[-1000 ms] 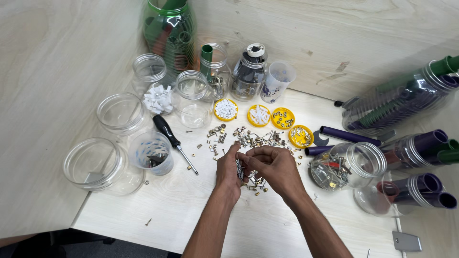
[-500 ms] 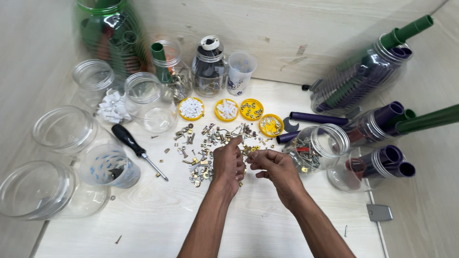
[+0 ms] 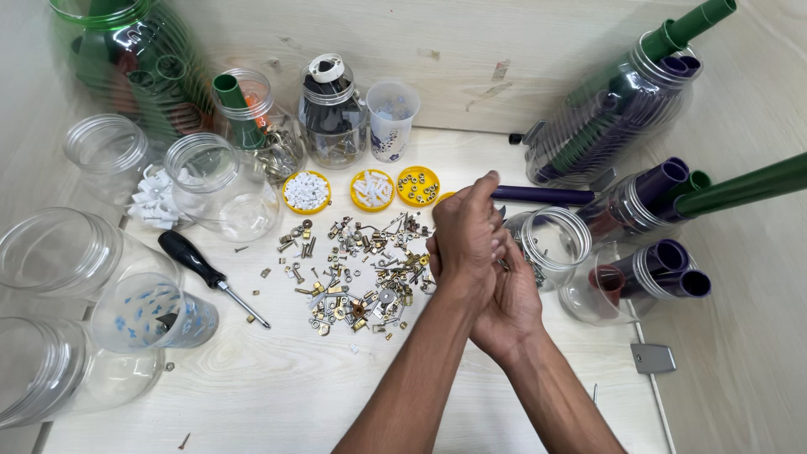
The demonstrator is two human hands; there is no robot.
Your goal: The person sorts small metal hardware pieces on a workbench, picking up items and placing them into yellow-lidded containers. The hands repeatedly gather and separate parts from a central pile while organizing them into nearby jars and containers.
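Pale wooden table (image 3: 252,395), wall close behind. Left hand (image 3: 465,234) lies over right hand (image 3: 507,296), both pressed together beside open jar (image 3: 548,244) toward right edge; what they grip hidden, cannot tell if closed on anything. Pile of small metal hardware (image 3: 357,269) at table middle, just left of hands. Half a second back hands were apart, picking at pile; now joined, shifted right. Screwdriver (image 3: 202,271) unmoved near left edge.
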